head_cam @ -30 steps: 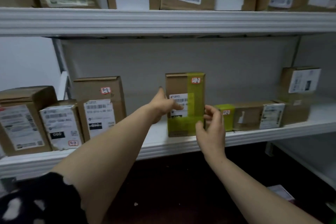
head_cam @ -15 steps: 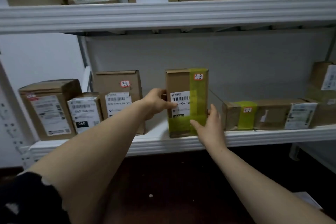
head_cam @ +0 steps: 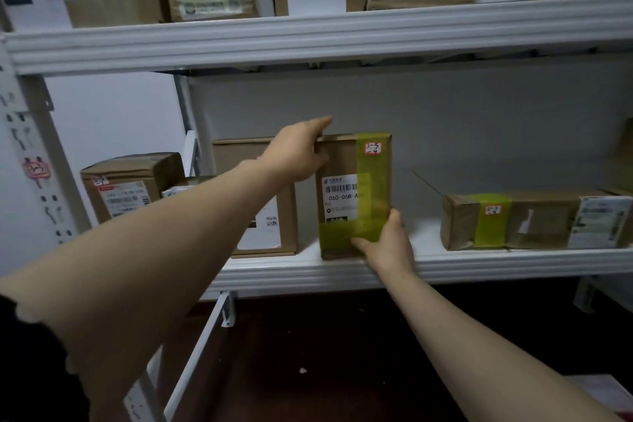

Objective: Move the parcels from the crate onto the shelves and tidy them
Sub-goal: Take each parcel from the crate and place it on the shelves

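The green-taped parcel stands upright on the middle shelf, label facing out so it can be read. 2 hands steady it: the left hand clasps its top-left corner, and the right hand pinches the lower right edge, far fingers hidden and probably wrapped behind — likely squaring it beside the neighbouring box.

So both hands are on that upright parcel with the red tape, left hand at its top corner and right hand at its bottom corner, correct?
Not quite: the tape is yellow-green, not red. The head view shows the left hand at the top corner of the upright parcel and the right hand at its bottom corner, as you said.
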The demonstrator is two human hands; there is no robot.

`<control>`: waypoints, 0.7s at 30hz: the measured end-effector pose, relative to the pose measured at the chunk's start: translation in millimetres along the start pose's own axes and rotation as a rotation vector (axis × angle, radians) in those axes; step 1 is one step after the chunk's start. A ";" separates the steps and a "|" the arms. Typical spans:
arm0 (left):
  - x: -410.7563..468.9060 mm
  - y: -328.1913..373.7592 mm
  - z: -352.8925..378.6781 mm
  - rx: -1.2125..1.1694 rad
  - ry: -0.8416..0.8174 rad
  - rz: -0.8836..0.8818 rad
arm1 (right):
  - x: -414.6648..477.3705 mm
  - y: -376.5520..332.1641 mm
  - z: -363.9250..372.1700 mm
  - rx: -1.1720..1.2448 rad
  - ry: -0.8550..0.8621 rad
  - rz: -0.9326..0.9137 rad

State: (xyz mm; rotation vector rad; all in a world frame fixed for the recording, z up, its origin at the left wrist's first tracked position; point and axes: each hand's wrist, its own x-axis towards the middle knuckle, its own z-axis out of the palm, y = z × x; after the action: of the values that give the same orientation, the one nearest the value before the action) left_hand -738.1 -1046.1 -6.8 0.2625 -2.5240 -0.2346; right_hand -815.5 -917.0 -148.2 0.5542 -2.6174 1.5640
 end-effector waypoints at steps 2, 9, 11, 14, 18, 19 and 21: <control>-0.2 -1.0 -2.3 0.129 -0.021 0.053 | -3.1 -5.5 6.4 -0.018 0.012 -0.001; 2.5 -17.3 -1.9 0.402 -0.004 0.112 | -7.1 -14.9 23.3 -0.065 0.031 0.006; 4.1 -19.8 -2.4 0.404 -0.014 0.101 | -7.4 -17.0 26.4 -0.077 0.035 0.010; 5.5 -20.1 -5.3 0.402 -0.036 0.076 | -8.0 -18.9 30.4 -0.112 0.037 0.008; 5.7 -21.7 -12.1 0.364 -0.076 0.036 | -8.6 -21.0 34.0 -0.130 0.040 0.013; 5.7 -21.7 -13.5 0.357 -0.085 0.031 | -8.3 -21.1 34.5 -0.132 0.043 0.013; 5.5 -21.4 -14.8 0.337 -0.097 0.023 | -8.0 -20.9 35.5 -0.137 0.052 0.015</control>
State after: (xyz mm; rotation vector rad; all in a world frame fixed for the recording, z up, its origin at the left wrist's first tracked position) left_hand -731.3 -1069.6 3.4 0.3609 -2.6527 0.1945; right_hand -796.1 -954.2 -149.7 0.4796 -2.6696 1.3695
